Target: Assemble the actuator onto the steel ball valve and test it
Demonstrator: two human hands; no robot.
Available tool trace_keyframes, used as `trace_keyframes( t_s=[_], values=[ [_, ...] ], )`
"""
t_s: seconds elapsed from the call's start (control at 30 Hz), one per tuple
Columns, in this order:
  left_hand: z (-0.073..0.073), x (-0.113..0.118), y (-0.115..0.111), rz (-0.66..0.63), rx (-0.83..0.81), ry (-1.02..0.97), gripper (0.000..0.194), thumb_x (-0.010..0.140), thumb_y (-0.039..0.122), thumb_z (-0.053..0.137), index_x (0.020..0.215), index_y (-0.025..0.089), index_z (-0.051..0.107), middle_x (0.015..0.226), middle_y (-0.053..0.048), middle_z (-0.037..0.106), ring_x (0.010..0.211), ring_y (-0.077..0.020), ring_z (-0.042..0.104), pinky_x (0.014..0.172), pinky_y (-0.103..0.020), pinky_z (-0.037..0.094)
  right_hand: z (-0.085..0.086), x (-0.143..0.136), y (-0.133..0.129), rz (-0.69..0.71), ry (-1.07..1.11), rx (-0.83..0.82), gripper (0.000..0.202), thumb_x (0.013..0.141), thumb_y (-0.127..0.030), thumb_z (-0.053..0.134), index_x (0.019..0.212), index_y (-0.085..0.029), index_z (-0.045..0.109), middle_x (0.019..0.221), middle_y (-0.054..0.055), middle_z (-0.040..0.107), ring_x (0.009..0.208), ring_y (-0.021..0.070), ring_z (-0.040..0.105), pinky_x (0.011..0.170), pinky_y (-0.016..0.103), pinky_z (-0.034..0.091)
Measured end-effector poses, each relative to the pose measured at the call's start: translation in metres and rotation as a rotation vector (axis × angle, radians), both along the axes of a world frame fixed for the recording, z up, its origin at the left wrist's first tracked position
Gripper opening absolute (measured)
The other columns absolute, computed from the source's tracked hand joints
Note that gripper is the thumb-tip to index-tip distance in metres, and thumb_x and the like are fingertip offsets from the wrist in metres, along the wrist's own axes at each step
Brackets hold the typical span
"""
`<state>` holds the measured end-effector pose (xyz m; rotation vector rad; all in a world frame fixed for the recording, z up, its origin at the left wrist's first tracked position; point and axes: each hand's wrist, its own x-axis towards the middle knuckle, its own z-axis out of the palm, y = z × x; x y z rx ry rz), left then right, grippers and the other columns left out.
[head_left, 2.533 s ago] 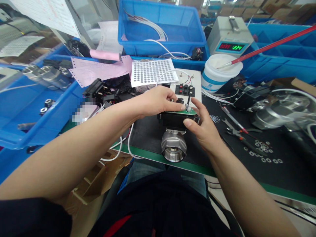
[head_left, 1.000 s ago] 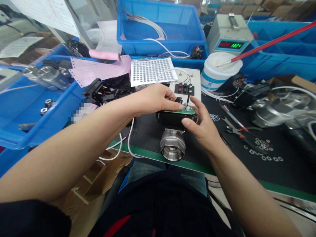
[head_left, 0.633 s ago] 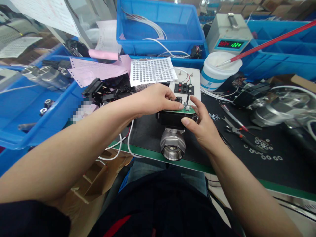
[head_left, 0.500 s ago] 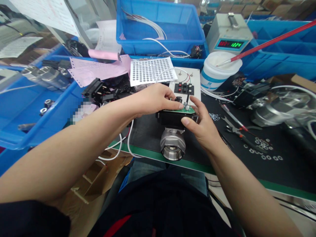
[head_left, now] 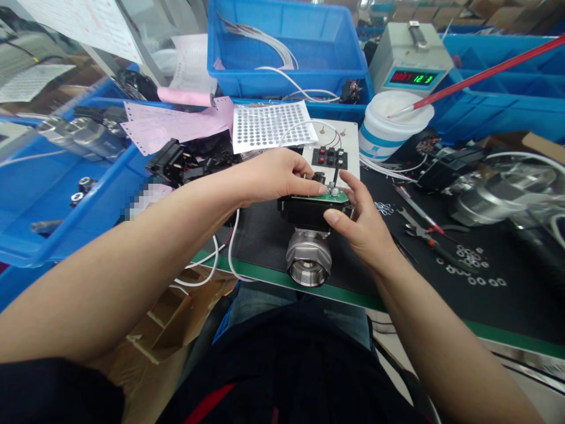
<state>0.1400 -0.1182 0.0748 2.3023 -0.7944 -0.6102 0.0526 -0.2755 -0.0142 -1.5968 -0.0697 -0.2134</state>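
A motorized ball valve stands on the bench in front of me: a black actuator housing [head_left: 304,213] on top of a steel valve body [head_left: 309,259] whose threaded opening faces me. A green circuit board [head_left: 339,198] with a small upright black shaft lies in the uncovered top. My left hand [head_left: 282,174] is closed over the board's left part, its thumb laid along the front edge and its fingertips partly hidden. My right hand [head_left: 359,221] grips the right end of the housing, thumb in front and fingers behind.
Behind the valve are a switch panel [head_left: 329,158] and a sheet of round stickers [head_left: 273,126]. A meter [head_left: 412,59] and a white bucket [head_left: 388,132] with a red-handled brush stand beyond. Pliers [head_left: 419,229] and loose nuts [head_left: 472,259] lie right; a blue bin [head_left: 132,182] sits left.
The meter's lit red and green digits have changed. Both hands and the valve keep their places, with the view barely shifted.
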Motion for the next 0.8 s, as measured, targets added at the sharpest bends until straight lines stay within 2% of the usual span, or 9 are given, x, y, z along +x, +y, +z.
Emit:
trace_keyframes(
  t_s=[0.27, 0.8],
  values=[
    [-0.0012, -0.0008, 0.0004, 0.006, -0.047, 0.000, 0.033, 0.070, 0.043, 0.060, 0.079, 0.011, 0.065, 0.059, 0.001, 0.049, 0.054, -0.0082, 0.038, 0.054, -0.025, 0.023, 0.0019, 0.0005, 0.0015, 0.001, 0.010, 0.036, 0.080, 0.062, -0.046, 0.073, 0.127, -0.020, 0.033, 0.118, 0.012, 0.049, 0.113, 0.0265, 0.046, 0.094, 0.041, 0.041],
    [-0.0020, -0.0021, -0.0014, 0.027, -0.060, 0.013, 0.035, 0.069, 0.043, 0.059, 0.078, 0.010, 0.064, 0.062, 0.000, 0.049, 0.057, -0.0087, 0.040, 0.057, -0.025, 0.024, 0.0014, 0.0004, 0.0012, -0.006, 0.002, 0.009, 0.079, 0.063, -0.047, 0.072, 0.126, -0.022, 0.032, 0.118, 0.011, 0.050, 0.112, 0.0246, 0.048, 0.094, 0.039, 0.042]
  ],
)
